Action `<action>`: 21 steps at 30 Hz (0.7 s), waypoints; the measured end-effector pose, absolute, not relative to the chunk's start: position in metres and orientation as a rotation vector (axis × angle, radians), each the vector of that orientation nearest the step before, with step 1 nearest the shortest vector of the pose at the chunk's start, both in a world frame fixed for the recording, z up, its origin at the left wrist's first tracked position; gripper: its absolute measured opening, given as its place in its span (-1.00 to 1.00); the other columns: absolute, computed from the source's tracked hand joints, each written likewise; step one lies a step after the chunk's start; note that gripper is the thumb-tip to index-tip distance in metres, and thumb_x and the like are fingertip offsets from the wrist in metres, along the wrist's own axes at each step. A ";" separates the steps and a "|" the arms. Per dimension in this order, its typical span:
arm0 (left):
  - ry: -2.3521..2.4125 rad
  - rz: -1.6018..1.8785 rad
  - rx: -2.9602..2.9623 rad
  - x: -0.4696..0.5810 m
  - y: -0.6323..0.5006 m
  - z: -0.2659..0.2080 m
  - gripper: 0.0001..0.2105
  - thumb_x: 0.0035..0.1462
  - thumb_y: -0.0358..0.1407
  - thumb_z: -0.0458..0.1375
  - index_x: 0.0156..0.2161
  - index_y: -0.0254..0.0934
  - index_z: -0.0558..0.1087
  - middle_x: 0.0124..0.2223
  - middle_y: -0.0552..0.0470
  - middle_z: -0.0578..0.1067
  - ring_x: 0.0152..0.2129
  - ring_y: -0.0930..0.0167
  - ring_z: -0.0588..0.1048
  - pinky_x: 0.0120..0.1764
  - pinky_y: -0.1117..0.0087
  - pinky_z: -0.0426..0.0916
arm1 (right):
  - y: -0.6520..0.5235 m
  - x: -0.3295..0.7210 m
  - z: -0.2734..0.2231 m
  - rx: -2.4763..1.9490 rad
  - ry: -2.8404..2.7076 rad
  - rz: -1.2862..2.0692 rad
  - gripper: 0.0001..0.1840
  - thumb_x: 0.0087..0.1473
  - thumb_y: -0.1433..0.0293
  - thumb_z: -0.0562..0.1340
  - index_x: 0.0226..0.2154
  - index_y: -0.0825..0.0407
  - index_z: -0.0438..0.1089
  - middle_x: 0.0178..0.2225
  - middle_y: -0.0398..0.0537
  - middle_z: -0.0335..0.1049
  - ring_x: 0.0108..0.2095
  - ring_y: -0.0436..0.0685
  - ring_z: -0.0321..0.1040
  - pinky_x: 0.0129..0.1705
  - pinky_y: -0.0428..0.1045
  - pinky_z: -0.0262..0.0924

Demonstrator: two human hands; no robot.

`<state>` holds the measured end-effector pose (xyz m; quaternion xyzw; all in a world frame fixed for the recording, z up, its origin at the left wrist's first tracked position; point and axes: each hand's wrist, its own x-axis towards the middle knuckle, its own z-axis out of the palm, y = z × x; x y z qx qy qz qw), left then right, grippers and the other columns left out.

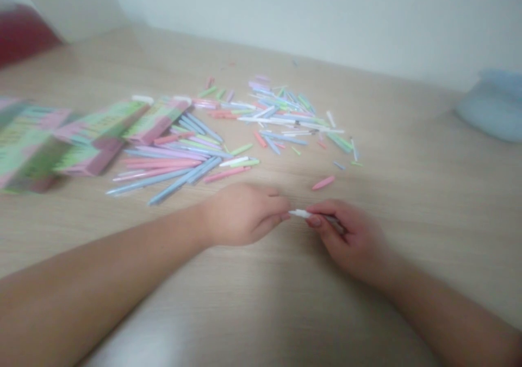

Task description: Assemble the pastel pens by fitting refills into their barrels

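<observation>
A small white pen part (300,213) with a narrow tip is pinched between the thumb and fingers of my right hand (350,236). Its tip points left and meets the fingertips of my left hand (247,215). My left fingers are pressed together, and what they hold, if anything, is hidden. Just beyond my hands lies a pink pen cap or tip piece (323,182). Farther off, loose pen parts (285,119) in white, blue, green and pink are scattered in a heap. The picture is blurred.
Left of the heap lies a pile of pastel pen barrels (175,160). Several green and pink printed boxes (93,133) stand at the left. A light blue item (491,106) sits at the far right, and a red object (26,35) at the far left. A white wall (326,19) rises behind the table.
</observation>
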<state>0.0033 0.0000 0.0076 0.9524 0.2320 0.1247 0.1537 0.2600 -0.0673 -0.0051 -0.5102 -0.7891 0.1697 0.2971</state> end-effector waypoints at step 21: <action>0.670 0.386 2.681 0.002 0.002 0.010 -0.71 0.47 -0.21 -0.10 -0.21 -0.23 0.42 -0.25 0.00 0.49 -0.34 0.39 0.46 -0.28 0.32 0.25 | -0.050 0.276 -0.004 -1.386 -1.464 0.949 -0.68 0.28 0.08 0.27 -0.38 -0.08 0.42 -0.58 -0.20 0.38 -0.58 0.05 0.32 -0.54 -0.03 0.22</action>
